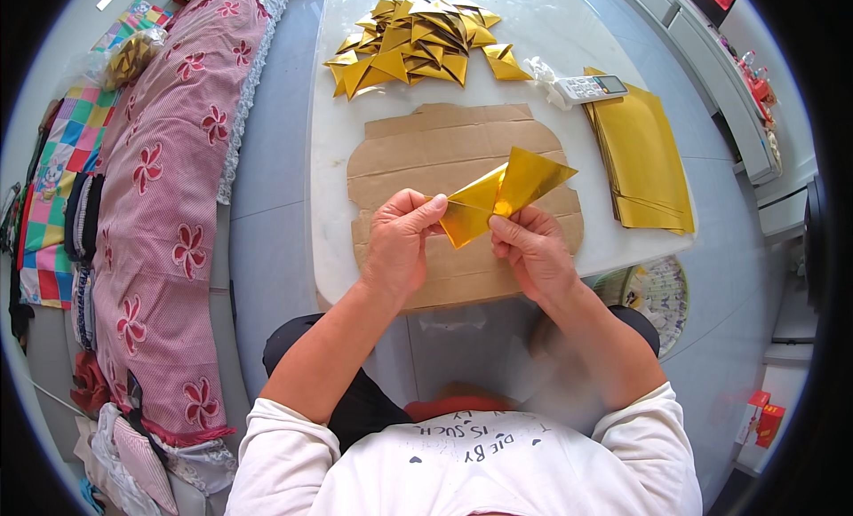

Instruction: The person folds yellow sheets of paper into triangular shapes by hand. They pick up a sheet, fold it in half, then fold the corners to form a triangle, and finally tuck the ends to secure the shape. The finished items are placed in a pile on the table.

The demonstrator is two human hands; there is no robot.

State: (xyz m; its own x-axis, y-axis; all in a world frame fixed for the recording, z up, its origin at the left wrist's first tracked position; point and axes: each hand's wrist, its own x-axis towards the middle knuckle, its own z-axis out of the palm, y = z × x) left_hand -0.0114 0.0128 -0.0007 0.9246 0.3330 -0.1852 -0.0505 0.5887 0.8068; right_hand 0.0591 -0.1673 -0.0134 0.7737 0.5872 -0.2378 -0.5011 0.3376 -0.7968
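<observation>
Above a piece of brown cardboard (426, 156), both hands hold one sheet of shiny gold paper (533, 178), partly folded, with its upper right end flaring out to a point. My left hand (402, 236) pinches the paper's left corner between thumb and fingers. My right hand (536, 250) is closed on its lower middle edge, thumb on top. Folded gold paper pieces (404, 45) lie heaped at the far side of the white table, and one more folded piece (506, 63) sits just right of the heap. Flat gold sheets (640, 161) are stacked at the right.
A white handset with a small screen (591, 90) rests on the top of the sheet stack, beside crumpled clear plastic (544, 76). The white table (333, 187) has rounded edges. Left stands a couch with a pink flowered cover (169, 214). A round patterned basket (662, 298) is below the table's right edge.
</observation>
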